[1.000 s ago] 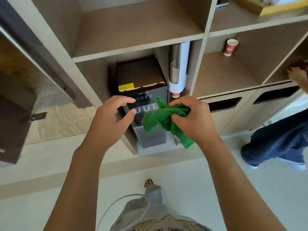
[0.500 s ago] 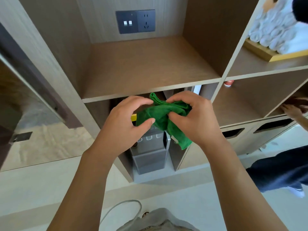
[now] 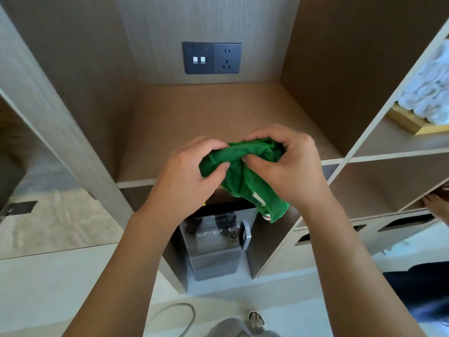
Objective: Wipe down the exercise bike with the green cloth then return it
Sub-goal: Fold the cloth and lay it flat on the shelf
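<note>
Both my hands hold the green cloth [image 3: 245, 176] bunched up in front of a wooden shelf unit. My left hand [image 3: 192, 171] pinches its left edge between thumb and fingers. My right hand [image 3: 286, 166] grips the right part, fingers curled over the top. A loose corner with a small white tag hangs down below my right hand. The cloth is held just above the front edge of the open wooden shelf [image 3: 194, 122]. No exercise bike is in view.
A dark wall socket plate [image 3: 212, 58] sits at the back of the compartment. Below the shelf stands a grey water dispenser [image 3: 213, 242]. White rolled towels [image 3: 430, 93] lie on a tray at the right. Another person's hand [image 3: 437, 205] and dark trousers show at the right edge.
The view has tilted up from the dispenser to the open shelf. My hands rose with the cloth to shelf level, and my left hand took hold of the cloth.
</note>
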